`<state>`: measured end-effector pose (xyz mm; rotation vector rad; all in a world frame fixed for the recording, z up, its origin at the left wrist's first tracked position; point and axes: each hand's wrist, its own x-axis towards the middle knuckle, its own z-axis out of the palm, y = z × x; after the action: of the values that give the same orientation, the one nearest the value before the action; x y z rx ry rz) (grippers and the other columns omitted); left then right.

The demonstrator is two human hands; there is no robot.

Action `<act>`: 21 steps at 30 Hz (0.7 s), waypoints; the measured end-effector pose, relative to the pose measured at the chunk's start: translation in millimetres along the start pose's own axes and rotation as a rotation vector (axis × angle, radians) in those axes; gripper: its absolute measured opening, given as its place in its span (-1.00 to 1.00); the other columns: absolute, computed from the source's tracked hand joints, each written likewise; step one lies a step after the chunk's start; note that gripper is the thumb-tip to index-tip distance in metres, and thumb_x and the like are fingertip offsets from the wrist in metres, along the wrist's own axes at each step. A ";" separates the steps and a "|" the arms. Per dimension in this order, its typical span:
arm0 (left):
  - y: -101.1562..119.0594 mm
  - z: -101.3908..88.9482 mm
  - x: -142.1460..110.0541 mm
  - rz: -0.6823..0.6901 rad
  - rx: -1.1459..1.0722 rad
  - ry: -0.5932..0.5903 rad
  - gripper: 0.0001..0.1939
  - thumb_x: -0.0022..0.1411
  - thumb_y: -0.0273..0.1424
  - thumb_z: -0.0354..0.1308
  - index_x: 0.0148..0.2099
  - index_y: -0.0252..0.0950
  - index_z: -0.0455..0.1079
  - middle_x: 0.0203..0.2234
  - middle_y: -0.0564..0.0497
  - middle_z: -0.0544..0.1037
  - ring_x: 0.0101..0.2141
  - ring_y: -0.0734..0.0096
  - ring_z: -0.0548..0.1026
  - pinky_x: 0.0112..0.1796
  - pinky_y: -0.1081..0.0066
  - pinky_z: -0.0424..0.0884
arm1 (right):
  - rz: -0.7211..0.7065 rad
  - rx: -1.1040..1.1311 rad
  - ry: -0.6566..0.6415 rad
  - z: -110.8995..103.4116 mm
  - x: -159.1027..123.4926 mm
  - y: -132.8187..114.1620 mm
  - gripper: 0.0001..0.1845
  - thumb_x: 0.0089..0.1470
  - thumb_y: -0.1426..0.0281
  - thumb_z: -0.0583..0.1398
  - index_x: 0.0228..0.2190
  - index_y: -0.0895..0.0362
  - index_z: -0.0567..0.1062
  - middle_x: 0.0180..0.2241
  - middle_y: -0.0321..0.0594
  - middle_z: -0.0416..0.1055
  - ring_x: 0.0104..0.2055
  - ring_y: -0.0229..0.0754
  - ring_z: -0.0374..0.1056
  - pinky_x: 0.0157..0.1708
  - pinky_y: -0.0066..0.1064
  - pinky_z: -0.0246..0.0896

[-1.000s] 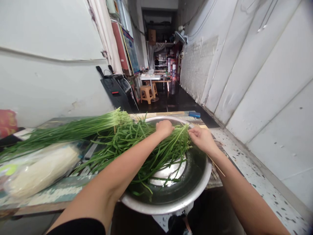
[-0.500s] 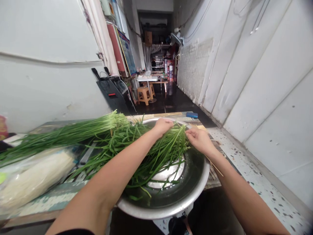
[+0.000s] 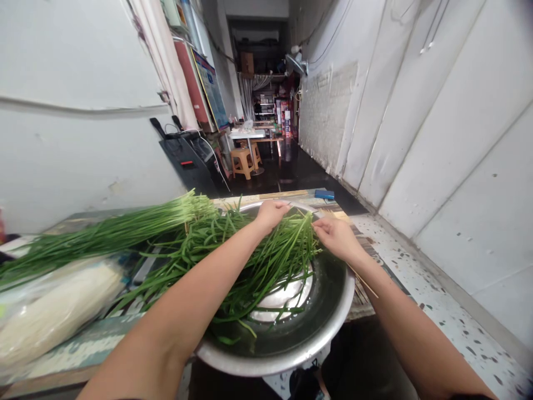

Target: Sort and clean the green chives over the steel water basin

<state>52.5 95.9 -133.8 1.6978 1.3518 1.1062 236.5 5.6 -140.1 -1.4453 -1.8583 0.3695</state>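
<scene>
A wide metal basin (image 3: 347,311) holds a loose heap of long green chives (image 3: 270,266), their pale stalk ends gathered at its far right. Over the basin's far side, my left hand (image 3: 271,216) is closed in a pinch, its forearm crossing above the leaves. My right hand (image 3: 336,238) is also pinched, its fingertips against the pale stalk ends. A thin dark line shows near the fingertips, too fine to identify. What either hand holds is too small to make out. Thin wooden sticks (image 3: 365,282) lie by the basin's right rim, partly behind my right forearm.
A larger chive bundle (image 3: 125,225) lies left of the basin, behind a clear plastic bag (image 3: 58,308) with pale contents. A small blue box (image 3: 324,194) sits at the table's far edge. Beyond are a black machine (image 3: 194,161), stools (image 3: 242,162) and a white wall (image 3: 437,139).
The whole view has shifted slightly, so everything sits a little further left. Both hands keep nearly the same pinched pose over the basin, and the chives look almost unchanged.
</scene>
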 end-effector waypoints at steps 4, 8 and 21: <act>5.1 -4.1 2.0 -0.064 -0.034 0.018 -0.75 -0.02 -0.27 0.23 -0.34 -0.34 0.55 -0.46 -0.05 0.57 -0.46 0.42 0.42 -0.34 0.43 0.29 | 0.016 0.008 -0.002 2.0 0.6 3.0 -0.79 0.01 0.36 0.09 -0.39 0.14 0.52 -0.53 -0.28 0.49 -0.54 -0.26 0.34 -0.51 -0.50 0.16; 12.9 -13.0 0.1 -0.072 0.060 -0.020 -0.79 0.03 -0.30 0.18 -0.42 -0.35 0.53 -0.64 0.04 0.47 -0.62 0.54 0.28 -0.51 0.48 0.17 | 0.021 -0.007 0.008 2.1 1.3 2.5 -0.79 0.01 0.37 0.09 -0.41 0.14 0.52 -0.54 -0.28 0.48 -0.54 -0.27 0.34 -0.53 -0.50 0.15; 62.5 -41.9 -6.5 0.261 -0.148 0.148 -0.72 0.08 -0.40 0.13 -0.14 -0.39 0.46 -0.64 0.07 0.47 -0.66 0.64 0.30 -0.55 0.57 0.22 | 0.006 0.064 0.058 0.4 0.6 -2.0 -0.81 0.00 0.39 0.11 -0.42 0.16 0.53 -0.51 -0.25 0.50 -0.52 -0.25 0.37 -0.48 -0.48 0.20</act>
<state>37.6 76.2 -62.4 1.7451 1.1245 1.4676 234.8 5.5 -138.8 -1.4047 -1.7807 0.3831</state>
